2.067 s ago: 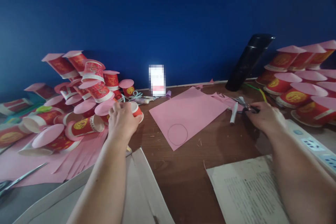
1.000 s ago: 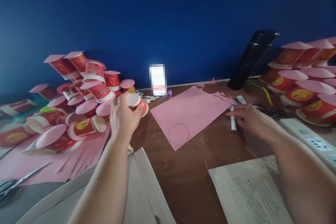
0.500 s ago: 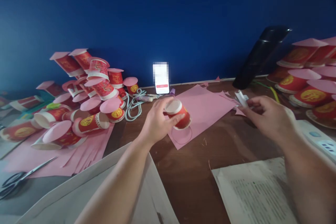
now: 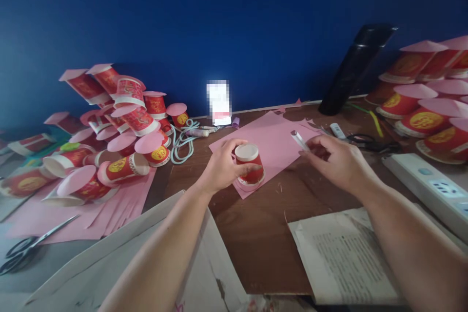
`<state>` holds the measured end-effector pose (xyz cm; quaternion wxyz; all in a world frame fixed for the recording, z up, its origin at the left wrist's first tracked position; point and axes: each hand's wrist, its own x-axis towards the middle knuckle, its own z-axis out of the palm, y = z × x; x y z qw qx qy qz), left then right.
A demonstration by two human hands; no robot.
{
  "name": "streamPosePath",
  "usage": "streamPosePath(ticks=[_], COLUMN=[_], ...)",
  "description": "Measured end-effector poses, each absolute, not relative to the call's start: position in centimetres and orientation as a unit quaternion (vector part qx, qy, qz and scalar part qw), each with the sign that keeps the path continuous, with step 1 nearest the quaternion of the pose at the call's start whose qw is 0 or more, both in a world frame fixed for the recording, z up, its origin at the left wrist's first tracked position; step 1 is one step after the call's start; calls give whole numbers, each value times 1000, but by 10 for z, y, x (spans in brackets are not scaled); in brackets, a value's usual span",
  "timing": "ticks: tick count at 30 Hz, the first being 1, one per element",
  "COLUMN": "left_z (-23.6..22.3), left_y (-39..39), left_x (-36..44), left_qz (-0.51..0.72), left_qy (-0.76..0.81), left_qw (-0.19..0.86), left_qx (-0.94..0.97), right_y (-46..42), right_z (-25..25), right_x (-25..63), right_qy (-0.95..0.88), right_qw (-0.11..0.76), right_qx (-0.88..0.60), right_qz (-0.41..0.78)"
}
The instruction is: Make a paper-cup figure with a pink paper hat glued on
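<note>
Left hand [image 4: 223, 165] clamped on red cup [image 4: 256, 160]; right hand [image 4: 338, 161] pinching white pen [image 4: 300, 140] at cup's 2 o'clock. Risk: pink sheet [image 4: 276, 139] could skid if cup gets nudged.

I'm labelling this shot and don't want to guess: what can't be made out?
All in the head view:
Cup, left side: covered by the left hand.
White pen, near end: hidden in the right hand.
Phone, screen: masked by pixelation.
Printed page, words: too small and blurred.
Cups at the right: some cut off by the picture edge.
</note>
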<state>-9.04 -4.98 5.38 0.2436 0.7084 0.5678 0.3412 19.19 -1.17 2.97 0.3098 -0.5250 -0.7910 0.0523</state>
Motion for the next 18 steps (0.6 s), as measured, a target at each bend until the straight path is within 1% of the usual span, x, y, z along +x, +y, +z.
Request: streamPosePath(ticks=[11,18], left_z=[54,57], left_y=[-54,-57], left_x=[-89,-89], left_qz=[332,304], left_qy=[563,566], left_qw=[265,235], left_qx=[708,729], right_y=[-10,-9], right_z=[27,25], right_x=[191,192], right_qy=[-806,-806], right_qw=[284,273], right_qx=[-516,-521], right_qz=[57,63])
